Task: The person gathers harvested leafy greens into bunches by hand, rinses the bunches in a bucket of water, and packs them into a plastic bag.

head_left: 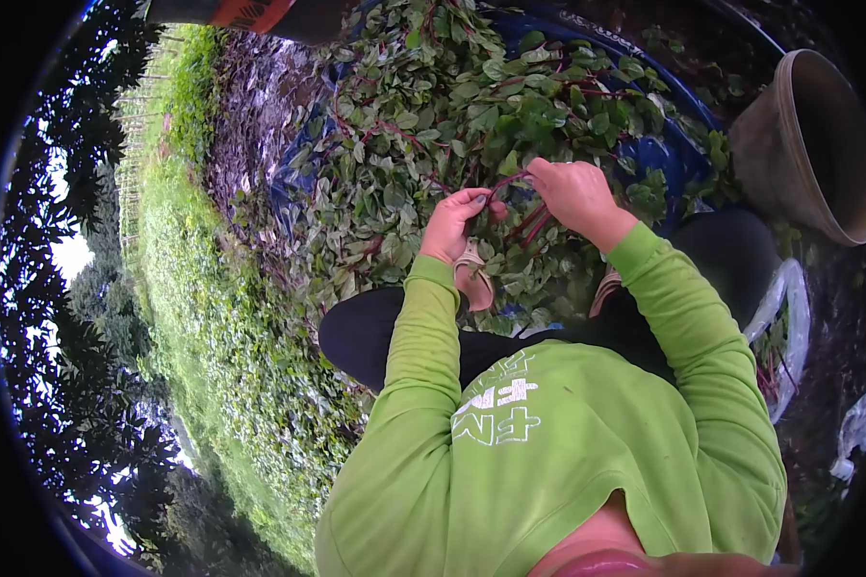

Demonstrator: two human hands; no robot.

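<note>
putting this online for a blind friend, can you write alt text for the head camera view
A person in a green top holds a red stem between the left hand and right hand, over a heap of leafy stems on blue sheeting. A bucket is near the right knee, with green plants off to the left.

Low forward passage is blocked by heaped leaves [404, 144]; rightward reach is bounded by a knee [726, 255] and a tilted bucket [768, 139]; free room is found above the leaves.

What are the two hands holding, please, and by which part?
A reddish plant stem: the left hand and the right hand grip separate spots along it, with a stretch showing between them.
</note>
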